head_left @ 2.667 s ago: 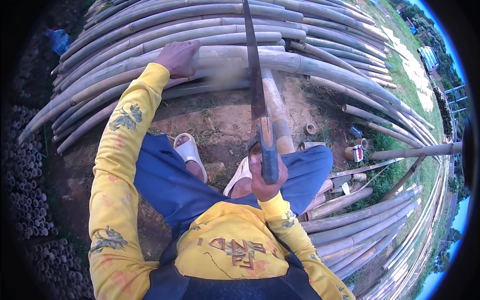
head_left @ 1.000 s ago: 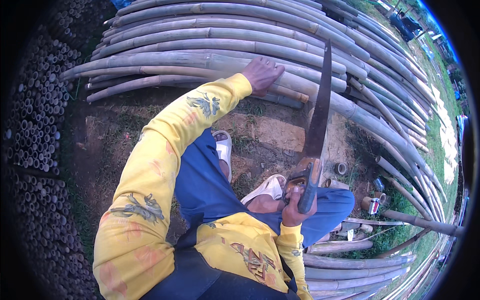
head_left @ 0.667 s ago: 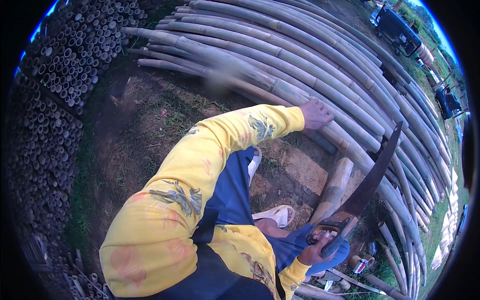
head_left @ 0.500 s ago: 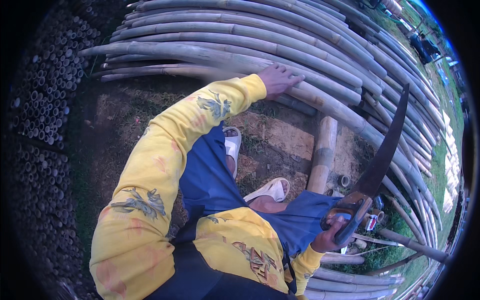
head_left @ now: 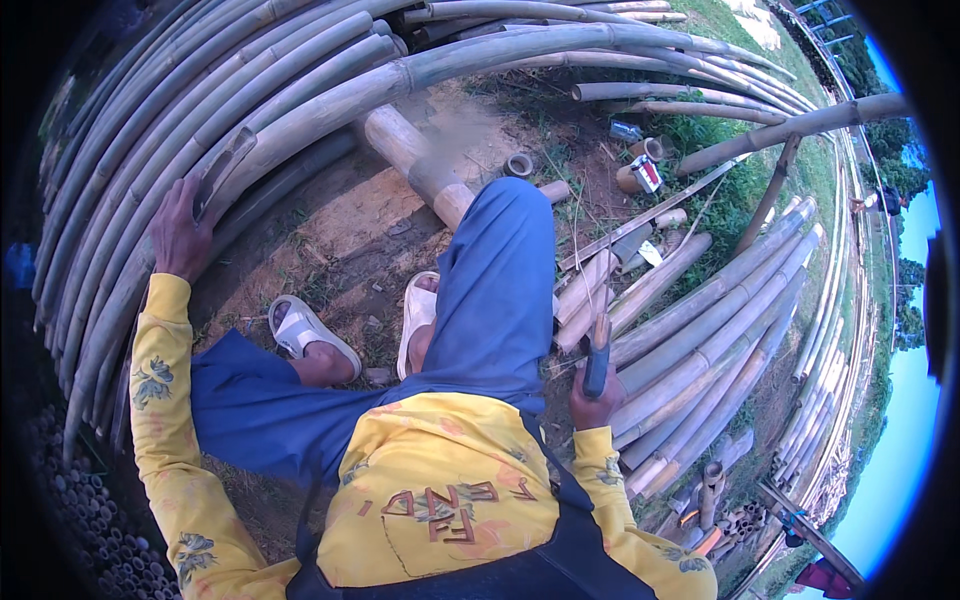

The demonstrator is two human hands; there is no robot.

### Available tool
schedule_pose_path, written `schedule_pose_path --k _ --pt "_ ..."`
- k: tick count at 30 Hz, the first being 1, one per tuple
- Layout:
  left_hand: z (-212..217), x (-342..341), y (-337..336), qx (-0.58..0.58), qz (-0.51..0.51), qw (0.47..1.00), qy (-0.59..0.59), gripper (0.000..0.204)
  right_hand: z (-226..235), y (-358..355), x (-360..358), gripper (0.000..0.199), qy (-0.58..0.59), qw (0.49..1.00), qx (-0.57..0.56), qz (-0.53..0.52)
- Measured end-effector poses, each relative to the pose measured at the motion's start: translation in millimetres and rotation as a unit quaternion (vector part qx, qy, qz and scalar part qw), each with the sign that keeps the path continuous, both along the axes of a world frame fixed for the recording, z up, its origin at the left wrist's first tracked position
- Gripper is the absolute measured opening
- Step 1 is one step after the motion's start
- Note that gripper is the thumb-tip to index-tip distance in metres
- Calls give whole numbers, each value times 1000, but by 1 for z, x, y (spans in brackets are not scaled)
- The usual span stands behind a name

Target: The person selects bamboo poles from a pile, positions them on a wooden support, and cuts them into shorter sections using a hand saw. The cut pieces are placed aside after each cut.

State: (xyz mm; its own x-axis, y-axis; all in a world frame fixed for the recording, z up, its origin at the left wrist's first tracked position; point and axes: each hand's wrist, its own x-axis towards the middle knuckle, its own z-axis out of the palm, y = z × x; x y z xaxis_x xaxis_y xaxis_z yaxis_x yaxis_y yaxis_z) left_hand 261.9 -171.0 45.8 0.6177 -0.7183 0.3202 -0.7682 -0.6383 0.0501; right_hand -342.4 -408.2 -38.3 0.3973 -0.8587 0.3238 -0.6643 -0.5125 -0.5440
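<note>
My left hand (head_left: 180, 235) reaches out to the left and rests flat on a long grey-green bamboo pole (head_left: 330, 100) in the stacked pile. A dark flat notch or sliver (head_left: 224, 170) shows just above its fingers. My right hand (head_left: 592, 408) is low beside my right knee, closed around the blue-grey handle of a long knife (head_left: 597, 358). The blade points away over the cut bamboo pieces and is hard to make out. I crouch in blue trousers and white sandals (head_left: 312, 335) on bare soil.
A short thick bamboo log (head_left: 415, 165) lies ahead of my knee. Cut rings (head_left: 518, 165) and a small can (head_left: 645, 172) lie on the grass. More long poles (head_left: 740, 320) run along the right. Stacked tube ends (head_left: 85, 520) fill the lower left.
The long knife, held with its blade raised, has come down beside my right knee. My left hand stays on the pole pile. My view has swung right.
</note>
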Motion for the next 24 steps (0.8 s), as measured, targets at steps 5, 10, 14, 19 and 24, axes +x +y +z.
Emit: schedule_pose_path --k 5,10,14,19,24 --pt "-3 7 26 8 85 985 149 66 -88 -45 6 32 76 997 -12 16" --pt "16 -20 37 9 -21 929 370 73 -124 -61 30 38 130 986 92 58" --pt "25 -33 15 117 5 811 574 47 -141 -73 4 61 173 963 181 99" --pt "-2 -74 54 158 19 935 318 31 3 -129 101 54 129 946 232 185" --pt "-4 -102 19 150 -33 953 263 27 140 -47 281 56 -8 855 -164 491"
